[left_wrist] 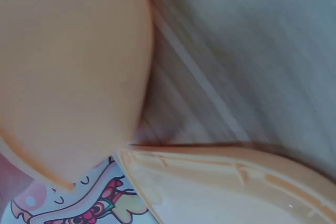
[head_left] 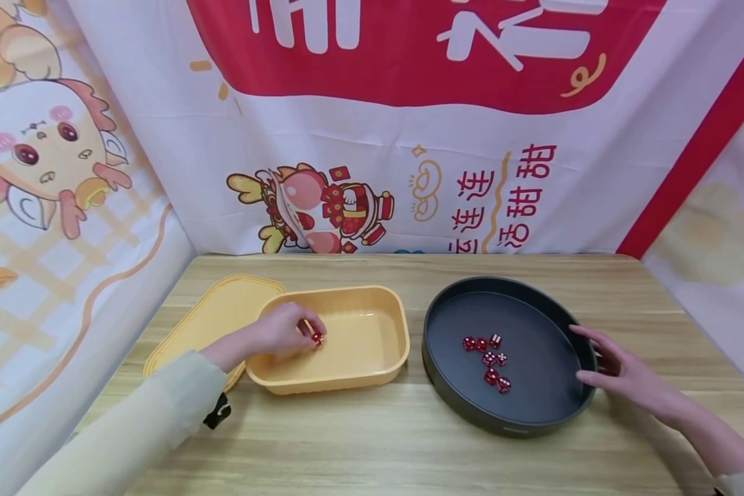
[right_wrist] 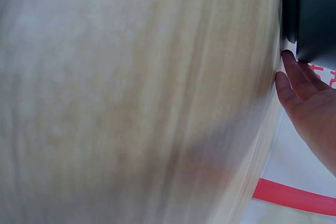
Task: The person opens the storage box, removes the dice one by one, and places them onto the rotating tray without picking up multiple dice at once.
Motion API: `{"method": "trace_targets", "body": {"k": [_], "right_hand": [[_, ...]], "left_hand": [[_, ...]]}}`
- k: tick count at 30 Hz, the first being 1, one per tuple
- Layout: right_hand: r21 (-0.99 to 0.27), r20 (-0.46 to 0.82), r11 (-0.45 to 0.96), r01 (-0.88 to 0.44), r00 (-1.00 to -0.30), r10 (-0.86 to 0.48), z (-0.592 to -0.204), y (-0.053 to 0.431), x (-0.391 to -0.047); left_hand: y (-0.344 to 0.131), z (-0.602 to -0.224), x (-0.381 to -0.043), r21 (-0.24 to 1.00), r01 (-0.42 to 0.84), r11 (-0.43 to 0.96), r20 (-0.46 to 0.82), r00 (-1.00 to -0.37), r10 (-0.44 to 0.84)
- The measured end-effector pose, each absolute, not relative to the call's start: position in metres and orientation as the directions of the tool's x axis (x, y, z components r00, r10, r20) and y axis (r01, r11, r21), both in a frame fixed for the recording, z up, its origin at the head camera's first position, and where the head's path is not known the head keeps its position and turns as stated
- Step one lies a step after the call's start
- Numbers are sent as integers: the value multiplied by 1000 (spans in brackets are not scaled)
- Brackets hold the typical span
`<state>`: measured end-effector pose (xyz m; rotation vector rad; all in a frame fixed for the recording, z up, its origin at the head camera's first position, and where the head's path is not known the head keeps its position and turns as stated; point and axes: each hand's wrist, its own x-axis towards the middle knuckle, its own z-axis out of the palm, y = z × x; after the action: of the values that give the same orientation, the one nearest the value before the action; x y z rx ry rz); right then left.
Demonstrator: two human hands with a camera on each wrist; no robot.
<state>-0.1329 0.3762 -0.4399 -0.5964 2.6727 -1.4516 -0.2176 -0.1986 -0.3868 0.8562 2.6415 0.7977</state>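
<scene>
My left hand (head_left: 288, 328) reaches into the yellow plastic box (head_left: 397, 344). Its fingertips pinch a red die (head_left: 317, 338) close to the box floor; whether more dice are under the fingers is hidden. In the left wrist view the box wall (left_wrist: 79, 66) fills the left side, and that hand is not clearly seen. At the right, my right hand (head_left: 623, 375) touches the rim of a round black pan (head_left: 440, 386) with fairly straight fingers. The right wrist view shows its fingers (right_wrist: 296, 80) beside the pan's dark wall (right_wrist: 320, 14). Several red dice (head_left: 490, 358) lie loosely grouped in the pan.
A yellow lid (head_left: 217, 313) lies behind and left of the box, partly beneath it. The wooden table (head_left: 359, 441) shows between box and pan and in front of them. Printed cloth (head_left: 409, 151) hangs along the table's back and sides.
</scene>
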Motion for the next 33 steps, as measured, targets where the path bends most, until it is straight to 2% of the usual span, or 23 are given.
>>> {"method": "trace_targets", "body": {"k": [6,12,18,27,33], "right_hand": [[-820,126,492,-293,-931,-344,-440,376,-132],[-823,144,476,-310,-925,-352,-440,376,-132],[-823,147,474,-312,-924,-353,-440,376,-132],[-818,130,495,-293,-932,-337,-439,377,-133],[-816,133,496,-295,-932,-336,-439,376,-132]], "left_hand": [[-187,-377,-215,633,458,624,-31,-791,612],[-163,-364,-207,709,392,585,-47,-803,595],[-132,-356,-200,800,349,488,-21,-797,604],[-85,-354,-195,885,348,310,74,-762,643],[-58,-350,-191,889,338,310,47,-739,672]]}}
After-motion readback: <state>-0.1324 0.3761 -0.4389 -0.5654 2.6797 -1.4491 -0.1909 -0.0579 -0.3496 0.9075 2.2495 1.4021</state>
